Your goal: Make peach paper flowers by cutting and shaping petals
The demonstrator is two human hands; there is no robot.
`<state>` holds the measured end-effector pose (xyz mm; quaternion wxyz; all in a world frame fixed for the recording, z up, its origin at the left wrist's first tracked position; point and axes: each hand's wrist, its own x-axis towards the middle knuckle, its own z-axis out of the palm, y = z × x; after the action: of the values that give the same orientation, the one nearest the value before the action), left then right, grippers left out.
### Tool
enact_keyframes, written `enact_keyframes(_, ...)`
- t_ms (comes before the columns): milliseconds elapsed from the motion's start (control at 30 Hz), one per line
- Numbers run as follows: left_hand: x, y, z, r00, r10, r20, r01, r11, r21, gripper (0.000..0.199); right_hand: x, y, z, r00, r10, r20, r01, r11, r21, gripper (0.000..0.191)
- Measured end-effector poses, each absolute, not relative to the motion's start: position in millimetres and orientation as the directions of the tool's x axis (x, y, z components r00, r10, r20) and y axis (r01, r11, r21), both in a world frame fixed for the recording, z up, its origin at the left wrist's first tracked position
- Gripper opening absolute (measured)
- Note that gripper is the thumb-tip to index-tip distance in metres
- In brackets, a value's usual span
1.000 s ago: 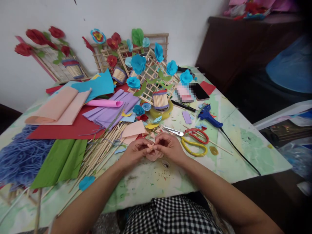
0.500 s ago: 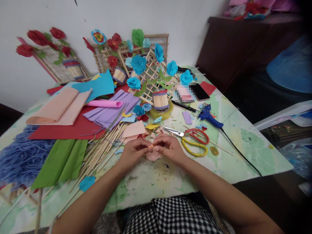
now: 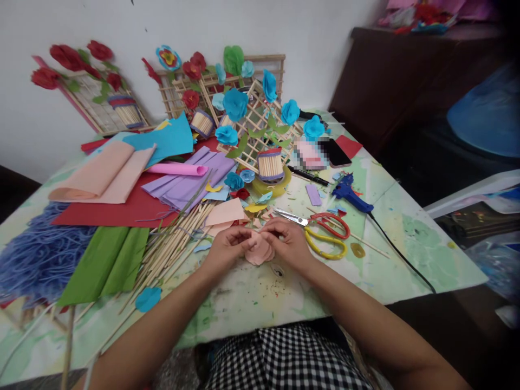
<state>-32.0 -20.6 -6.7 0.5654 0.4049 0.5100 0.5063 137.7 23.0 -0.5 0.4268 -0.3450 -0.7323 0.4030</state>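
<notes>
Between my two hands is a peach paper petal (image 3: 255,239), its upper edge pinched by the fingers on both sides. My left hand (image 3: 231,245) grips it from the left, thumb against fingertips. From the right, my right hand (image 3: 287,241) pinches it the same way. More peach paper petals (image 3: 259,257) lie on the table directly beneath it, partly overlapped by it. A flat sheet of peach paper (image 3: 225,211) rests just beyond my left hand. Scissors (image 3: 325,230) with red and yellow handles lie right of my right hand, blades pointing left.
A blue glue gun (image 3: 351,196) with a black cord lies at right, near a phone (image 3: 335,151). Thin wooden sticks (image 3: 174,244), green paper (image 3: 108,262) and blue yarn (image 3: 40,254) cover the left side. Stick lattices with paper flowers (image 3: 235,104) stand behind.
The small rolled peach piece between my fingertips now shows as an open, flat petal. My hands stay close together in nearly the same place. The view has shifted slightly.
</notes>
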Motion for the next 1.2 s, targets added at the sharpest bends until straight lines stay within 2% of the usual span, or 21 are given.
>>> enact_keyframes(100,-31,-19,-5,-0.056,0.972,-0.230,-0.332,0.199,0.922,0.019,161,26,2,-0.317,0.893,0.321,0.433,0.437,-0.789,0.017)
enact_keyframes(167,-32,-18,-1,-0.044,0.968,-0.248,-0.406,0.210,0.889,0.017,181,26,1,-0.285,0.898,0.335,0.675,0.437,-0.595,0.022)
enact_keyframes(233,-32,-17,2,-0.041,0.967,-0.250,-0.439,0.207,0.874,0.015,198,25,-2,-0.276,0.908,0.315,0.829,0.391,-0.400,0.030)
enact_keyframes(333,-34,-16,4,-0.049,0.970,-0.238,-0.451,0.191,0.872,0.014,214,20,-9,-0.293,0.916,0.272,0.900,0.361,-0.246,0.034)
enact_keyframes(533,-38,-14,1,-0.093,0.977,-0.190,-0.435,0.132,0.891,0.019,224,13,-12,-0.321,0.902,0.290,0.922,0.367,-0.122,0.044)
enact_keyframes(633,-39,-13,2,-0.122,0.975,-0.185,-0.409,0.120,0.904,0.025,230,17,-9,-0.333,0.914,0.234,0.923,0.366,-0.116,0.049)
enact_keyframes(833,-40,-12,3,-0.126,0.967,-0.222,-0.429,0.149,0.891,0.023,234,34,-1,-0.400,0.904,0.151,0.884,0.424,-0.195,0.052)
enact_keyframes(967,-42,-11,3,-0.132,0.963,-0.233,-0.469,0.146,0.871,0.023,230,36,8,-0.284,0.945,0.165,0.918,0.317,-0.237,0.048)
enact_keyframes(1033,-43,-10,3,-0.142,0.960,-0.242,-0.491,0.144,0.859,0.024,225,34,13,-0.210,0.967,0.145,0.923,0.245,-0.298,0.045)
enact_keyframes(1133,-44,-8,2,-0.141,0.953,-0.267,-0.508,0.161,0.846,0.022,212,32,18,-0.193,0.975,0.109,0.890,0.220,-0.400,0.056)
enact_keyframes(1200,-44,-8,1,-0.144,0.948,-0.284,-0.500,0.177,0.848,0.020,200,30,19,-0.290,0.951,0.104,0.846,0.305,-0.437,0.066)
